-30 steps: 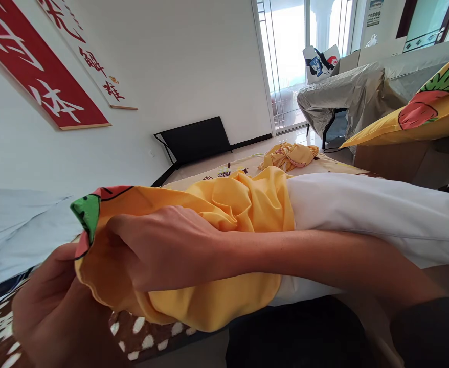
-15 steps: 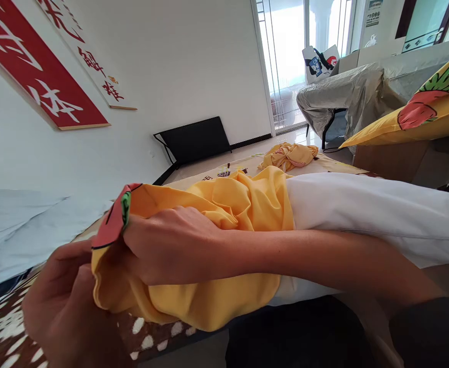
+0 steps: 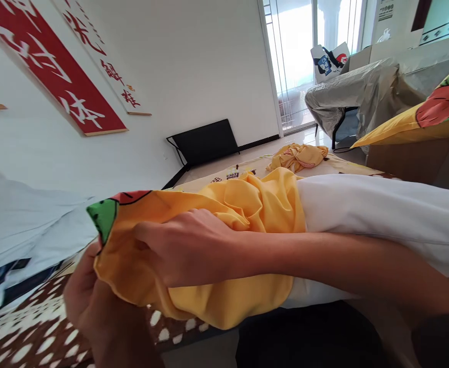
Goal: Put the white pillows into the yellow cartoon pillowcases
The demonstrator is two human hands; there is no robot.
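A yellow pillowcase (image 3: 224, 301) with a green and red print at its edge is bunched around one end of a white pillow (image 3: 366, 204). My left hand (image 3: 90, 296), closed, pinches the rim of the pillowcase's opening at the lower left. From the right, my right forearm lies across the pillow. My right hand (image 3: 194, 248) is curled at the opening against the yellow cloth, its fingertips partly hidden in the folds. The pillow's covered end is out of sight under the fabric.
Beneath lies a brown bedspread with white spots (image 3: 63, 327). A crumpled yellow cloth (image 3: 299, 156) rests beyond the pillow. White fabric (image 3: 28, 225) is at the left. A yellow printed pillow (image 3: 427, 117) juts in at the right, near a plastic-covered piece of furniture (image 3: 339, 92).
The view has shifted left, so things appear farther right. The pillowcase's rim has opened out, showing more green print, and my right fingers have drawn back from the edge.
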